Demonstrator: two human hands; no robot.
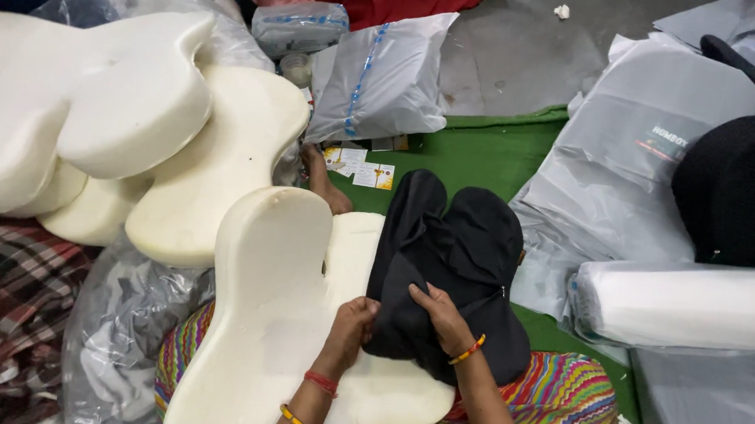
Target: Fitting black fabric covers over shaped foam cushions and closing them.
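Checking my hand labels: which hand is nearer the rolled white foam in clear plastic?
Right hand, on the black cover, is nearer the roll. Left hand lies farther, at the cover's opposite edge.

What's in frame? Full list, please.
foam pillow: one, cream, on lap, partly under cover
cover: one, black, over the pillow's right side
foam pillows: several, cream, stacked at left
plastic bags: several, grey, at right
packed parcel: one, grey, at top centre
mat: one, green, on floor
foam roll: one, white, wrapped, at right
left hand: grip on cover edge
right hand: grip on cover
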